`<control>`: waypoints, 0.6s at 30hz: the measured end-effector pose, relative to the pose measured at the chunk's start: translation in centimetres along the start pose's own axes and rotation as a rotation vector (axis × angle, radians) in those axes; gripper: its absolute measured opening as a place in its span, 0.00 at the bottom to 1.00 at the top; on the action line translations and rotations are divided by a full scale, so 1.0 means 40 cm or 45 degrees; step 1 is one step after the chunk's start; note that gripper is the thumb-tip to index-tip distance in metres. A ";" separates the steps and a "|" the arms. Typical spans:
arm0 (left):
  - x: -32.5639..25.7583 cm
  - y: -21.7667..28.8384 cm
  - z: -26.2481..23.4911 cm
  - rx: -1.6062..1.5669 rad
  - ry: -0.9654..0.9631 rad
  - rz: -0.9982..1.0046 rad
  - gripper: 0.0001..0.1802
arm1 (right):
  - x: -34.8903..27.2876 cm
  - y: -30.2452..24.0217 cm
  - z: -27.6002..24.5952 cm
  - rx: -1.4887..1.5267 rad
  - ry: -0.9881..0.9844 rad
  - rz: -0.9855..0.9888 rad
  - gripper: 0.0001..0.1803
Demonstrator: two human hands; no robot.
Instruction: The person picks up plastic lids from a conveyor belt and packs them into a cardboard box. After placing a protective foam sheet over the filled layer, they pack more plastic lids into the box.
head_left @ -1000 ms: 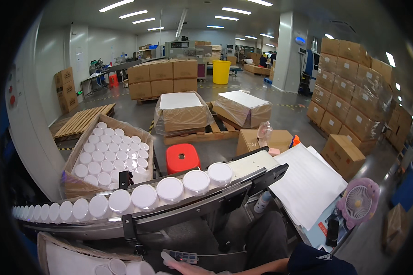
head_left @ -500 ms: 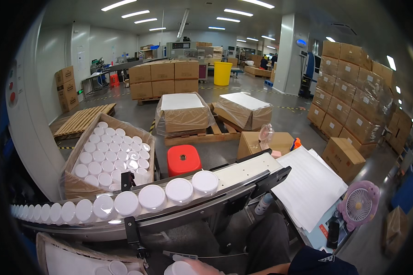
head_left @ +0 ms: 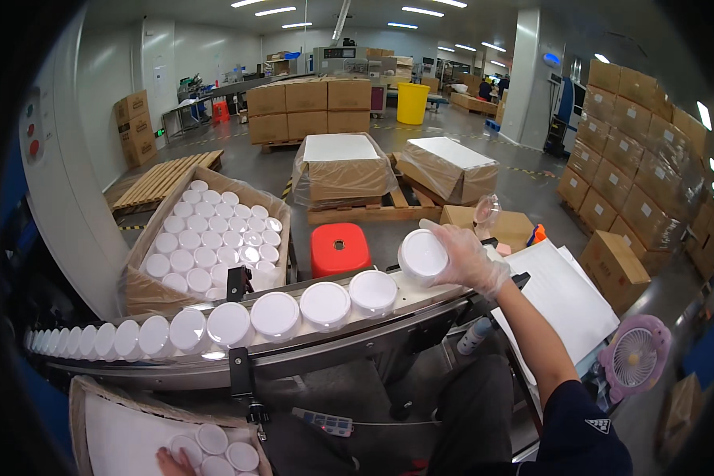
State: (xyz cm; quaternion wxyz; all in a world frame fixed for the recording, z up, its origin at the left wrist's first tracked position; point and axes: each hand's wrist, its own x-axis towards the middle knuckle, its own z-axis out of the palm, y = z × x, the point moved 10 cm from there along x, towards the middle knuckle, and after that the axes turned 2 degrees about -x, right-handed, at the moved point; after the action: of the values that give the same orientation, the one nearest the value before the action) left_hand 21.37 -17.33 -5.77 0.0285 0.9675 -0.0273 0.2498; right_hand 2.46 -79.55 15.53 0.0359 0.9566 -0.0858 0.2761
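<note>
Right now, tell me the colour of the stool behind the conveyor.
The stool is red, shown best in the head view.

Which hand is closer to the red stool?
Right. The right hand holds a white-lidded container to the right of the red stool. The left hand is farther away, down in the lower-left box.

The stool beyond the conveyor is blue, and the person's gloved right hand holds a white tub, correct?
Not blue: the head view shows the stool beyond the conveyor is red. The person's gloved right hand does hold a white tub.
</note>
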 end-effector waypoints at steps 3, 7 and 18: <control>-0.010 0.034 0.035 -0.187 -0.434 -0.131 0.38 | 0.001 0.018 0.076 0.017 -0.325 -0.014 0.49; -0.002 0.043 0.027 -0.124 -0.547 -0.063 0.40 | -0.004 -0.044 0.093 0.423 -0.486 -0.171 0.47; -0.006 0.027 0.012 -0.100 -0.627 0.154 0.44 | -0.101 -0.084 -0.025 0.498 0.350 0.063 0.41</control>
State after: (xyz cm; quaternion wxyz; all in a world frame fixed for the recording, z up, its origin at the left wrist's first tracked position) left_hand 21.31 -18.43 -6.26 0.0435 0.9939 -0.1008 0.0066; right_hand -0.79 -75.55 14.16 -0.1456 0.8964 -0.0485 0.4158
